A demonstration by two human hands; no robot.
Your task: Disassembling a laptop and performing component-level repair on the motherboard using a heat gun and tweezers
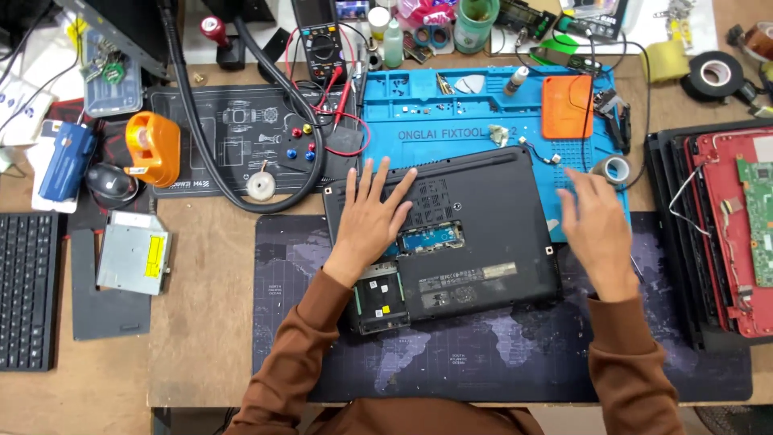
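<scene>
1. Head view: the laptop (pixel 467 234) lies underside-up, straddling the dark desk mat (pixel 523 354) and blue repair mat (pixel 451 105).
2. Left hand (pixel 372 219) rests flat on it, fingers spread.
3. Right hand (pixel 596 229), blurred, hovers open beside its right edge.

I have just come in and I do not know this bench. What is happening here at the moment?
A person in brown sleeves works on a black laptop that lies bottom-up, partly on a blue repair mat. The left hand rests flat on its underside, above an opened compartment. The right hand, blurred, hovers open by the laptop's right edge, near a roll of tape. A removed optical drive lies to the left, and red laptop parts are stacked on the right.
</scene>
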